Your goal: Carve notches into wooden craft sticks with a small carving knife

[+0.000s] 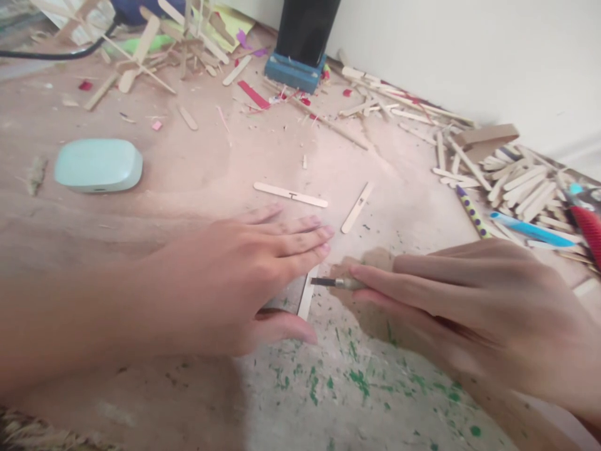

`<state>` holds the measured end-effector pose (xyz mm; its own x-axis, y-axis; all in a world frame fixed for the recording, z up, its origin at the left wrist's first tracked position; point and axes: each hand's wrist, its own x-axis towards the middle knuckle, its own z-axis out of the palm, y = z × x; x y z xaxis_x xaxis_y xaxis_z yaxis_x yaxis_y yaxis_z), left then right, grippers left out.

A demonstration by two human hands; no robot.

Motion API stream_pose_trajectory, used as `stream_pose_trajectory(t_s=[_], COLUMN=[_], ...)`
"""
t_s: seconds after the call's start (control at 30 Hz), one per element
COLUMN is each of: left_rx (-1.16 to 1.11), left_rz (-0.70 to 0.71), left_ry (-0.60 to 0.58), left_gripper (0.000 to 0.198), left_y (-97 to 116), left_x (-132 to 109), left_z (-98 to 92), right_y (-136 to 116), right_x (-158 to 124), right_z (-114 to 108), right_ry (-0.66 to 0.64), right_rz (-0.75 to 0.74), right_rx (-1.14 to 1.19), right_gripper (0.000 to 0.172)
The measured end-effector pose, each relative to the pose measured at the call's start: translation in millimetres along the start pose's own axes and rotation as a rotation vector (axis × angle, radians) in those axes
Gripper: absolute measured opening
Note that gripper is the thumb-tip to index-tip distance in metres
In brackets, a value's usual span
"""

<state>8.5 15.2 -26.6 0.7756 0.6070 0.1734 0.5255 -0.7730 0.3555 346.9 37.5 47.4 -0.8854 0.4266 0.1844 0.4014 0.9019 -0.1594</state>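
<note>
My left hand (244, 263) lies flat, palm down, with its fingers stretched out and the thumb apart. It pins a wooden craft stick (307, 297) against the table; the stick's upper end is hidden under the fingers. My right hand (469, 307) is closed around the pale handle of a small carving chisel (331, 282). The flat dark blade points left, its tip at the stick. Just beyond my fingers lies a craft stick with a dark T-shaped mark (291, 195). A shorter stick with a small dark mark (357, 208) rests to its right.
A pale mint case (98, 165) sits at left. Craft sticks and scraps (145, 53) clutter the back left. A black post on a blue base (295, 72) stands near the wall. At right are a stick pile (526, 188), a blue pen-like item (533, 230) and a red-handled tool (586, 228).
</note>
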Motion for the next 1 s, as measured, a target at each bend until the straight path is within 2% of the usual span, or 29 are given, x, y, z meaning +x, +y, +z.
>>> stream_pose_trajectory(t_s=[0.1, 0.17, 0.2, 0.33, 0.47, 0.6, 0.67, 0.77, 0.83, 0.9, 1.0], left_rx=[-0.002, 0.006, 0.008, 0.007, 0.000, -0.003, 0.001, 0.007, 0.009, 0.012, 0.020], left_rz=[-0.010, -0.003, 0.000, 0.001, -0.002, -0.012, -0.010, -0.017, -0.020, -0.006, 0.009], left_ry=[0.057, 0.052, 0.044, 0.041, 0.029, 0.049, 0.052, 0.066, 0.084, 0.054, 0.038], left_gripper=[0.087, 0.086, 0.086, 0.086, 0.086, 0.086, 0.087, 0.086, 0.085, 0.086, 0.088], left_y=[0.3, 0.6, 0.8, 2.2, 4.3, 3.7, 2.5, 0.9, 0.0, -0.6, -0.6], left_x=[-0.8, -0.8, -0.6, 2.0, 3.1, 0.6, -0.7, -1.8, -1.7, -0.9, 0.4], left_z=[1.2, 1.6, 1.3, -1.9, -2.6, 0.6, 3.1, 6.1, 6.5, 5.8, 4.8], right_y=[-7.0, -12.9, -15.7, -23.9, -27.8, -29.3, -29.1, -25.2, -19.2, -11.4, -1.3], right_x=[0.5, -4.2, -7.2, -15.8, -13.3, -10.1, -11.6, -16.0, -17.7, -17.5, -16.4], right_z=[2.2, 3.8, 4.5, 7.0, 4.6, -0.8, 0.6, 9.6, 16.7, 22.0, 25.5], right_ry=[-0.016, -0.030, -0.032, -0.030, -0.024, -0.042, -0.025, 0.088, 0.146, 0.150, 0.138], right_rz=[0.105, 0.165, 0.182, 0.200, 0.209, 0.140, 0.068, 0.023, 0.006, -0.031, -0.050], right_rx=[0.084, 0.076, 0.057, 0.015, -0.008, -0.037, -0.076, -0.140, -0.156, -0.147, -0.064], right_gripper=[0.027, 0.025, 0.030, 0.046, 0.041, 0.021, 0.021, 0.025, 0.021, 0.016, 0.019])
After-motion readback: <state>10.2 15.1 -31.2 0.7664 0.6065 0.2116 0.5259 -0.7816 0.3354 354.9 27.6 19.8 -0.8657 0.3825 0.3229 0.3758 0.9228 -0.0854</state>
